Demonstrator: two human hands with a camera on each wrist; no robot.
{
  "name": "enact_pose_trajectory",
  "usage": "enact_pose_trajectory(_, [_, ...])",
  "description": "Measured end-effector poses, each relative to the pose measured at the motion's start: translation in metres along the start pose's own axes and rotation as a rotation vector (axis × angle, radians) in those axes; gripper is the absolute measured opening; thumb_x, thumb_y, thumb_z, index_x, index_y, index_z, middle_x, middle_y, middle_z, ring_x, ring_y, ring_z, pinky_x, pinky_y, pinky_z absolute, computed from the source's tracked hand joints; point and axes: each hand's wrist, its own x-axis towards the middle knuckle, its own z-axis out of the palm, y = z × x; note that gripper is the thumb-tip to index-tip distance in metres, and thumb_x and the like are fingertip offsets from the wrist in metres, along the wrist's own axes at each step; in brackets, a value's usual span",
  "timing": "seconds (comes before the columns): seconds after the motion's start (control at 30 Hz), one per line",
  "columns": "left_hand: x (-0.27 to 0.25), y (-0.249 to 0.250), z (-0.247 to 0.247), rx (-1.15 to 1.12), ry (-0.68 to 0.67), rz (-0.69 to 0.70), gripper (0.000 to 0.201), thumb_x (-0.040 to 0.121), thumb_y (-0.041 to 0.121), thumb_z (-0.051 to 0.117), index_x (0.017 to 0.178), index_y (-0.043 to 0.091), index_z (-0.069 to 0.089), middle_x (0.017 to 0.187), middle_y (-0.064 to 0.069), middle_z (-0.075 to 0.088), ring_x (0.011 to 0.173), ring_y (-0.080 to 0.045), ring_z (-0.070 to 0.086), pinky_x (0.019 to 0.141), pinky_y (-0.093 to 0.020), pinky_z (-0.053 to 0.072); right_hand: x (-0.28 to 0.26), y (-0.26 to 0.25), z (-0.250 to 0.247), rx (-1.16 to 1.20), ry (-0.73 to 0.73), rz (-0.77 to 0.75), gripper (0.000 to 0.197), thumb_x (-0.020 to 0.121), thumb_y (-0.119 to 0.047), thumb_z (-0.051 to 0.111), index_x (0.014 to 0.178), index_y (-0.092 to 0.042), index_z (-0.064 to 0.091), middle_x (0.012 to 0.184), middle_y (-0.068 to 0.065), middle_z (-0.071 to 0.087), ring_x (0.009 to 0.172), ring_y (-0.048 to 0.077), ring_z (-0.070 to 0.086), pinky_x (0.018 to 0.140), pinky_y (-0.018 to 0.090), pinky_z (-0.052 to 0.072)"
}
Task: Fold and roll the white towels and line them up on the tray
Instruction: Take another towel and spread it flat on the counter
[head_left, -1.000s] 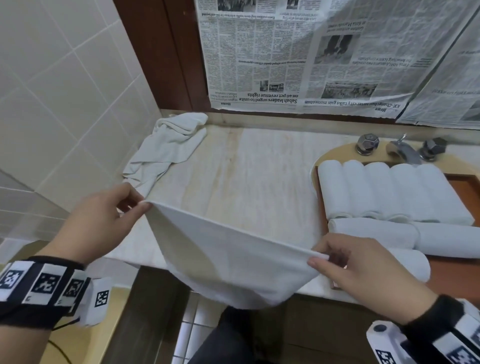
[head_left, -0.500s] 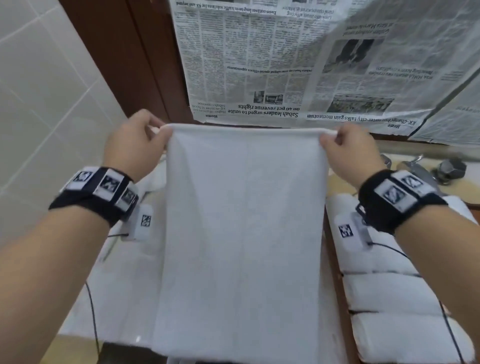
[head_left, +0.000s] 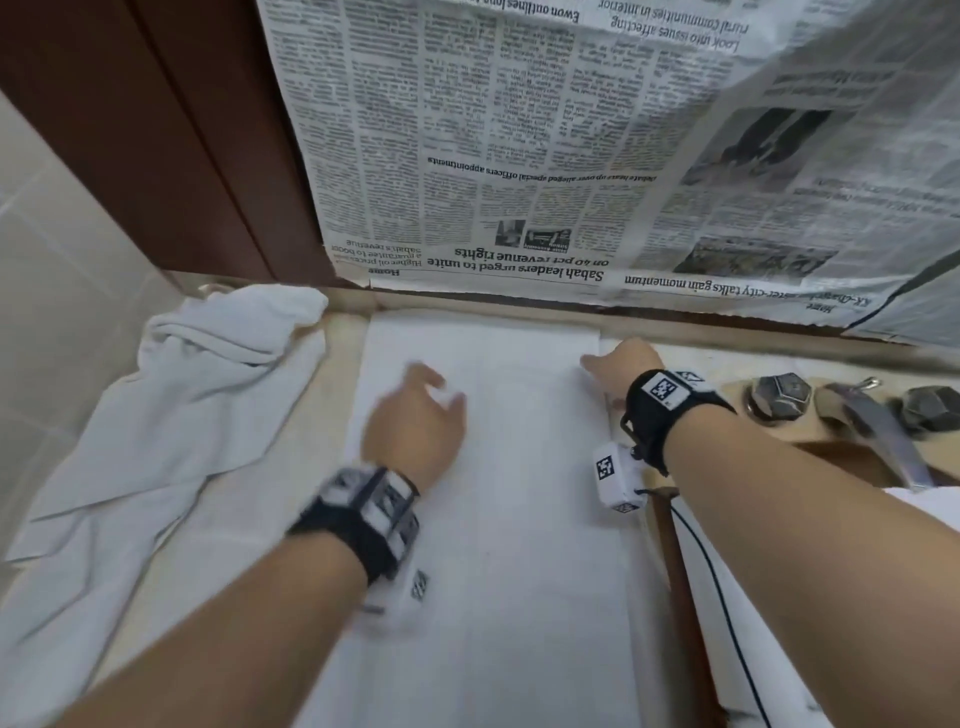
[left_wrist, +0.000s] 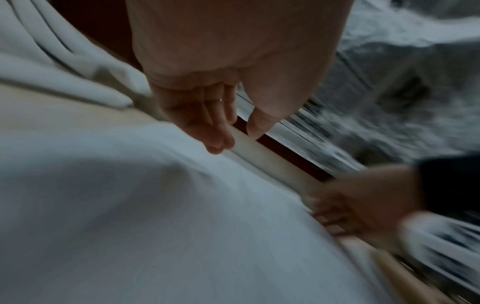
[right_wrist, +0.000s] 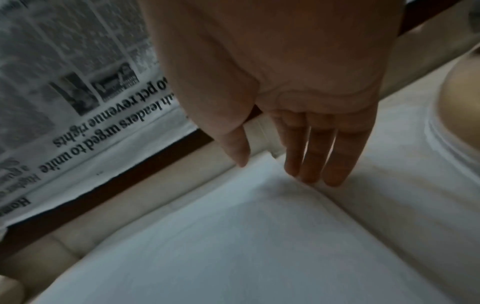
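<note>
So the white towel (head_left: 498, 493) is spread flat on the beige countertop (head_left: 332, 415), its far edge right up near the backsplash under the newspaper (head_left: 519, 156) covering the wall. Left hand (head_left: 415, 421) hovers just over the towel's left part, fingers loose and apart, gripping nothing; it's blurry in the head view. Right hand (head_left: 621, 366) sits at the towel's far right corner, fingers (right_wrist: 309, 164) straight and close together, tips touching the cloth at its edge, nothing pinched. A crumpled white towel (head_left: 171, 415) lies in a heap on the left against the tiled wall. To the right there's a metal faucet (head_left: 872, 421) with two knobs, and a sliver of the wooden tray (head_left: 680, 561) beside the towel.
</note>
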Motion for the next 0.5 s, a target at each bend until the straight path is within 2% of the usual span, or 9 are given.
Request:
enact_pose_trajectory(0.07, [-0.042, 0.008, 0.038, 0.081, -0.197, 0.053, 0.026, 0.092, 0.052, 0.059, 0.095, 0.027, 0.055, 0.091, -0.003, 0.073, 0.096, -0.031, 0.068, 0.082, -0.037, 0.055, 0.008, 0.001, 0.005, -0.057, -0.016, 0.036, 0.037, 0.097, -0.029, 0.056, 0.108, 0.005, 0.065, 0.104, 0.019, 0.069, 0.09, 0.035, 0.066, 0.076, 0.034, 0.053])
enact_pose_trajectory(0.13, [-0.084, 0.02, 0.07, 0.158, -0.357, 0.126, 0.031, 0.094, 0.055, 0.054, 0.097, 0.024, 0.058, 0.098, -0.003, 0.073, 0.1, -0.029, 0.067, 0.083, -0.036, 0.053, 0.012, 0.001, 0.005, -0.073, -0.026, 0.062, 0.027, 0.097, -0.024, 0.056, 0.102, 0.0, 0.065, 0.107, 0.018, 0.069, 0.086, 0.033, 0.061, 0.074, 0.032, 0.048])
enact_pose_trajectory(0.17, [-0.102, 0.026, 0.084, 0.185, -0.408, 0.165, 0.034, 0.094, 0.056, 0.052, 0.1, 0.023, 0.059, 0.099, -0.002, 0.072, 0.099, -0.028, 0.066, 0.083, -0.036, 0.052, 0.015, 0.003, 0.006, -0.046, -0.034, 0.067, 0.023, 0.096, -0.023, 0.058, 0.105, -0.003, 0.065, 0.113, 0.018, 0.068, 0.091, 0.033, 0.063, 0.077, 0.033, 0.051])
enact_pose_trajectory(0.27, [-0.137, 0.039, 0.112, 0.242, -0.491, 0.185, 0.042, 0.095, 0.062, 0.047, 0.103, 0.022, 0.055, 0.099, -0.001, 0.066, 0.091, -0.027, 0.063, 0.075, -0.037, 0.049, 0.019, 0.008, 0.007, 0.068, -0.054, 0.05, 0.035, 0.093, -0.018, 0.06, 0.125, -0.005, 0.064, 0.124, 0.016, 0.065, 0.113, 0.033, 0.064, 0.093, 0.039, 0.056])
enact_pose_trajectory(0.33, [-0.145, 0.044, 0.123, 0.276, -0.5, 0.159, 0.046, 0.093, 0.067, 0.048, 0.102, 0.022, 0.051, 0.095, 0.0, 0.06, 0.086, -0.028, 0.06, 0.069, -0.037, 0.044, 0.017, 0.007, 0.005, 0.088, -0.052, 0.036, 0.034, 0.094, -0.019, 0.059, 0.125, -0.005, 0.064, 0.124, 0.016, 0.065, 0.11, 0.032, 0.065, 0.093, 0.039, 0.057])
enact_pose_trajectory(0.4, [-0.15, 0.05, 0.129, 0.305, -0.476, 0.147, 0.045, 0.094, 0.066, 0.05, 0.102, 0.022, 0.048, 0.092, 0.001, 0.053, 0.085, -0.028, 0.058, 0.067, -0.037, 0.04, 0.015, 0.006, 0.001, 0.075, -0.065, 0.038, 0.023, 0.096, -0.021, 0.055, 0.108, -0.005, 0.066, 0.114, 0.016, 0.067, 0.095, 0.031, 0.063, 0.082, 0.035, 0.055])
enact_pose_trajectory(0.47, [-0.153, 0.055, 0.134, 0.333, -0.464, 0.152, 0.037, 0.098, 0.057, 0.049, 0.106, 0.021, 0.049, 0.101, -0.002, 0.058, 0.096, -0.027, 0.062, 0.068, -0.036, 0.038, 0.014, 0.006, -0.005, 0.011, -0.045, 0.044, 0.023, 0.097, -0.021, 0.051, 0.083, -0.005, 0.059, 0.091, 0.013, 0.065, 0.082, 0.032, 0.059, 0.069, 0.031, 0.047])
enact_pose_trajectory(0.5, [-0.156, 0.058, 0.135, 0.341, -0.47, 0.154, 0.031, 0.1, 0.05, 0.047, 0.107, 0.02, 0.05, 0.107, -0.003, 0.06, 0.1, -0.027, 0.063, 0.07, -0.036, 0.036, 0.015, 0.007, -0.007, 0.002, -0.035, 0.051, 0.025, 0.097, -0.02, 0.051, 0.077, -0.006, 0.056, 0.08, 0.011, 0.062, 0.075, 0.03, 0.059, 0.063, 0.029, 0.045])
